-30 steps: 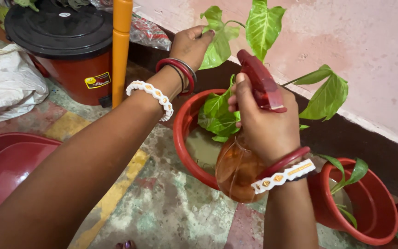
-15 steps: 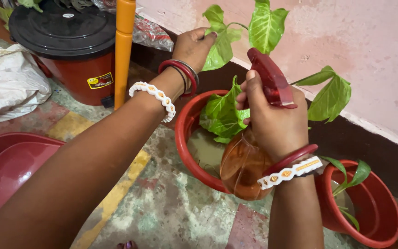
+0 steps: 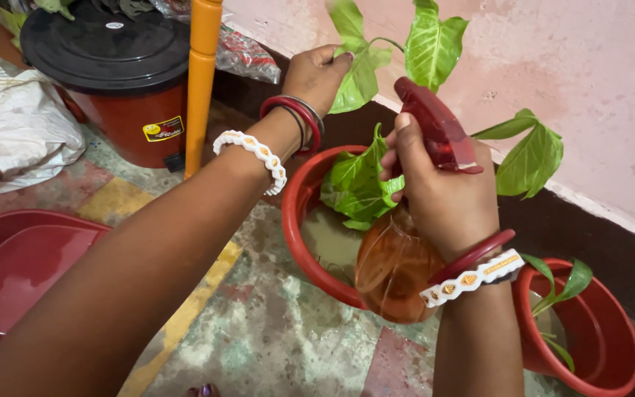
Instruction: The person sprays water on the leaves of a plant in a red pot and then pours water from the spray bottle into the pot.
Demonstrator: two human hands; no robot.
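Observation:
My left hand (image 3: 316, 73) pinches a broad green leaf (image 3: 357, 73) of a plant that grows from a red pot (image 3: 297, 220) against the wall. My right hand (image 3: 446, 195) grips a spray bottle (image 3: 395, 268) with a see-through orange body and a dark red trigger head (image 3: 435, 129); its nozzle points toward the leaves. Both wrists carry red and white bangles. More leaves (image 3: 354, 184) hang low over the pot's soil.
A second red pot (image 3: 597, 353) with a small plant stands at right, beside the pink wall (image 3: 589, 66). At the back left are a red bin with black lid (image 3: 108, 51), an orange pole (image 3: 201, 81), a white bag (image 3: 16, 125) and red basins (image 3: 16, 272).
Both hands and the spray bottle have shifted slightly to the right and up in the view. The left hand keeps its hold on the leaf.

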